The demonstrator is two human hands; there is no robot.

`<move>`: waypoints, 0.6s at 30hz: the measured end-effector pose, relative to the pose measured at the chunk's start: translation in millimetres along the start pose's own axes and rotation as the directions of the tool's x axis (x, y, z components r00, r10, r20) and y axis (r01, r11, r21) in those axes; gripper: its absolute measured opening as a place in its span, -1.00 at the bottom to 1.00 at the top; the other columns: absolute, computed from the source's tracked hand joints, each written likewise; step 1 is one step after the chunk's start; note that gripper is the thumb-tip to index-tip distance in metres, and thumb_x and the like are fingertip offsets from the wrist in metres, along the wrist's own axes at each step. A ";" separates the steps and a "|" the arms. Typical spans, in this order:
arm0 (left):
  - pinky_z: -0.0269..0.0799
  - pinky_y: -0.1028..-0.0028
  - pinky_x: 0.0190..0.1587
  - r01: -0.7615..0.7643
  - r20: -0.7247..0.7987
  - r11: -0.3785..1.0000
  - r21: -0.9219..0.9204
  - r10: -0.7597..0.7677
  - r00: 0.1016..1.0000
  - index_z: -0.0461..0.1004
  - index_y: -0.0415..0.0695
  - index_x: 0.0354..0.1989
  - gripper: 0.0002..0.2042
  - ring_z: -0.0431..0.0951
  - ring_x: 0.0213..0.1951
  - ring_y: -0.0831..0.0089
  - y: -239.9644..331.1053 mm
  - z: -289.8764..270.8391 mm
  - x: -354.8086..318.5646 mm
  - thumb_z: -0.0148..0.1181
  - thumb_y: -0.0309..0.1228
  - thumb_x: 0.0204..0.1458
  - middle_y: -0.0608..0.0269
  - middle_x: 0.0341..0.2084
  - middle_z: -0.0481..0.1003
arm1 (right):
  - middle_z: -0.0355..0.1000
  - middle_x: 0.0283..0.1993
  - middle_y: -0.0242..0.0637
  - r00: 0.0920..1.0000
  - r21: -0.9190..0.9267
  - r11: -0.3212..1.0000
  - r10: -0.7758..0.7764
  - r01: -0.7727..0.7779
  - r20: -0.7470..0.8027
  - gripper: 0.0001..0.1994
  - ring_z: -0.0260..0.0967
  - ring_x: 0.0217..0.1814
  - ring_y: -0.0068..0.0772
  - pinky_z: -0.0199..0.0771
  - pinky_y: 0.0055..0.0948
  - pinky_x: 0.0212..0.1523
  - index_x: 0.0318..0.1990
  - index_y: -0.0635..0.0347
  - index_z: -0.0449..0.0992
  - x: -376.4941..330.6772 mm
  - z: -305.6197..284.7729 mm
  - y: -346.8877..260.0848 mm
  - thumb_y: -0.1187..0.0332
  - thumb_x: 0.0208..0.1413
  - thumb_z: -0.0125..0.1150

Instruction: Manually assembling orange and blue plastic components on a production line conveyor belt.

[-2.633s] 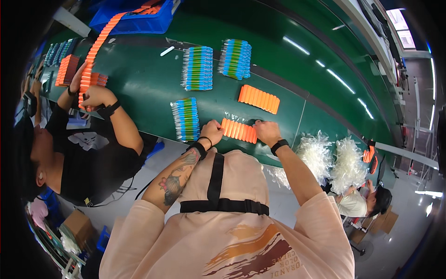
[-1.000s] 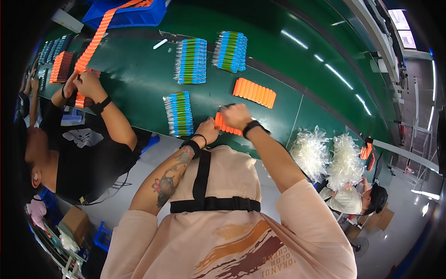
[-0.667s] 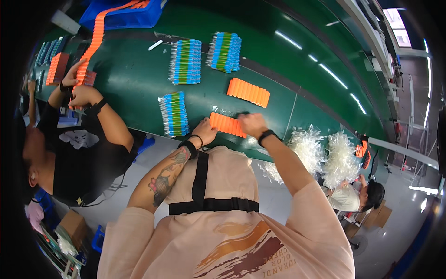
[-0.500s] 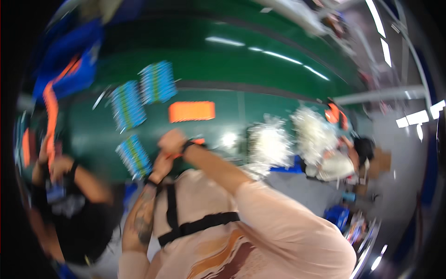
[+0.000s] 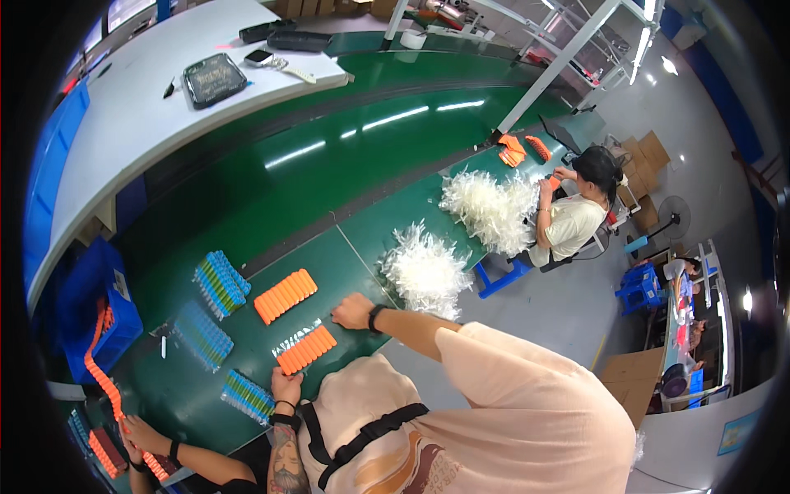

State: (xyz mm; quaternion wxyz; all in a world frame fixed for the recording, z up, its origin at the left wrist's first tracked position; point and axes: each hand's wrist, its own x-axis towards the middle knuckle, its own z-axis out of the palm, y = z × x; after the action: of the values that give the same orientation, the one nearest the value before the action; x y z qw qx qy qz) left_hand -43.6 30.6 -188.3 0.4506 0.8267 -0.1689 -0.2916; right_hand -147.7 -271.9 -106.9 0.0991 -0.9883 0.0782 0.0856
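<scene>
My left hand (image 5: 285, 387) is at the near-left end of a row of orange ribbed pieces (image 5: 307, 350), its bent fingers closed against that end. Clear plastic ends (image 5: 296, 333) stick out along the row's far edge. Just beyond the row's right end, my right hand (image 5: 352, 311) is closed over the green table, with its fingers curled under; whatever they hold is hidden. A second orange row (image 5: 285, 296) lies farther off. To the left are blue-and-green bundles, one far (image 5: 221, 284), one in the middle (image 5: 202, 336) and one near (image 5: 247, 397).
Two heaps of clear plastic wrappers (image 5: 426, 270) lie to the right, with a seated person (image 5: 576, 214) beyond them. At lower left, a co-worker's hands (image 5: 141, 436) hold a long orange strip (image 5: 102, 379) running from a blue bin (image 5: 123, 325). A white table (image 5: 148, 123) stands far left.
My hands have moved apart: the right went right, the left stays near my body. The orange row between them now shows fully. The view has turned and is sharper.
</scene>
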 end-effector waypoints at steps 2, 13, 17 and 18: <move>0.45 0.39 -0.24 0.004 -0.040 1.000 0.016 -0.004 0.999 0.45 -0.27 -0.35 -0.79 0.55 -0.37 0.38 19.2 2.6 2.9 0.33 -0.47 -0.11 0.15 -0.45 0.54 | 0.52 -0.49 -0.14 0.994 0.052 0.993 0.111 -0.110 -0.009 -0.69 0.51 -0.37 -0.02 0.50 -0.09 -0.36 -0.37 0.06 0.58 -20.3 7.8 3.1 0.05 0.15 0.07; 0.43 0.21 -0.26 -0.238 -0.426 0.970 0.052 0.237 0.873 0.47 -0.22 -0.38 -0.75 0.56 -0.37 0.08 30.7 0.2 36.9 0.26 -0.26 0.04 0.01 -0.45 0.54 | 0.40 -0.03 -0.10 0.843 0.300 0.873 0.464 -0.384 -0.272 -0.70 0.36 0.05 0.01 0.39 -0.06 0.00 -0.12 0.12 0.51 -10.5 7.1 -15.0 0.26 -0.03 0.19; 0.38 0.15 -0.33 0.025 -0.222 1.000 0.013 -0.021 0.975 0.43 -0.30 -0.43 -0.66 0.55 -0.42 0.02 28.4 -5.9 52.6 0.05 -0.22 0.18 -0.11 -0.52 0.48 | 0.44 -0.03 -0.10 0.963 0.322 0.943 0.163 -0.087 -0.217 -0.64 0.39 0.04 -0.01 0.37 -0.04 0.06 -0.06 0.11 0.49 34.6 -13.5 -76.7 0.29 -0.08 0.19; 0.38 0.14 -0.34 0.054 -0.186 0.995 -0.079 -0.068 0.980 0.43 -0.30 -0.44 -0.65 0.53 -0.43 -0.02 26.9 -5.8 55.5 0.03 -0.21 0.20 -0.11 -0.52 0.48 | 0.44 -0.03 -0.10 0.962 0.324 0.943 0.157 -0.079 -0.223 -0.64 0.39 0.04 -0.01 0.37 -0.04 0.06 -0.06 0.11 0.49 47.4 -14.3 -90.5 0.29 -0.08 0.19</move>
State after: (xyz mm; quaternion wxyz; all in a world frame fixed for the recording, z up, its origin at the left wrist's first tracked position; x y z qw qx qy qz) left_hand 2.5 -10.2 -181.5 0.4854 0.8383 -0.0894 -0.2317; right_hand -83.9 -193.8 -85.3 0.2380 -0.9566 0.1618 -0.0451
